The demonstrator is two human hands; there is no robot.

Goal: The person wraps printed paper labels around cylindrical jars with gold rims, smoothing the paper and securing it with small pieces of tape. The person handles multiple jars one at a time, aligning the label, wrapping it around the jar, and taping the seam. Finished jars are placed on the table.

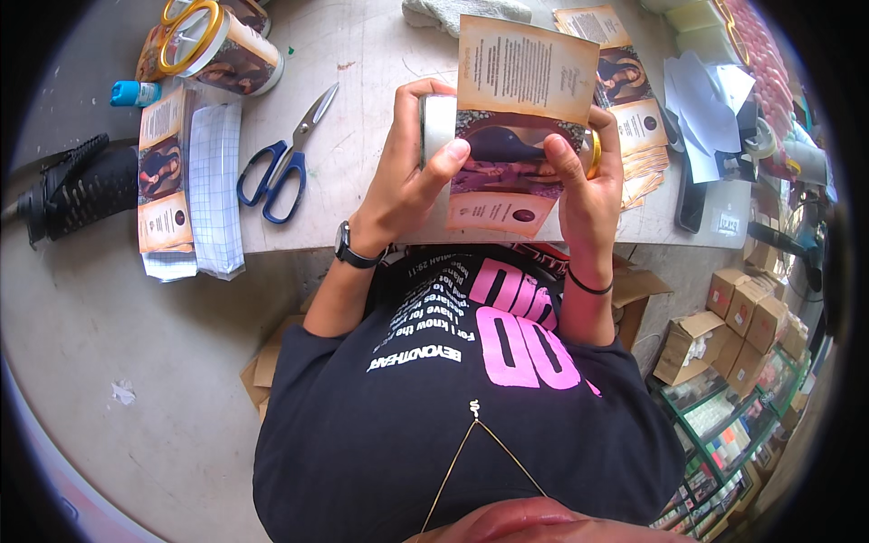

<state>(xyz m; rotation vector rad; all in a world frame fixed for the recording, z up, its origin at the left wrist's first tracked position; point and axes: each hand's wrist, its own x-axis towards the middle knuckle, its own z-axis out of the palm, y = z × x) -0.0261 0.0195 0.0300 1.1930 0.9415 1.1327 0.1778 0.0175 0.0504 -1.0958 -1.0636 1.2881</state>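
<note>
A glass candle jar [438,125] with white contents lies sideways between my hands. A long printed paper label [526,78] lies across its side, its upper and lower ends standing free of the curve. My left hand [422,153] grips the jar at one end, with the thumb on the label's edge. My right hand [589,166] holds the other end near a gold rim [595,155], its thumb pressing the label's printed picture. The label hides most of the jar and several fingers. Blue-handled scissors [285,163] lie partly open on the white table [360,203] left of my hands.
Label stacks [157,170] and a clear-wrapped grid-paper pack [217,183] overhang the front edge at left. Beyond them stand labelled jars [237,64] with gold rings. More labels [635,129], white paper [699,115] and a phone [691,200] lie right. A cloth [461,13] lies behind.
</note>
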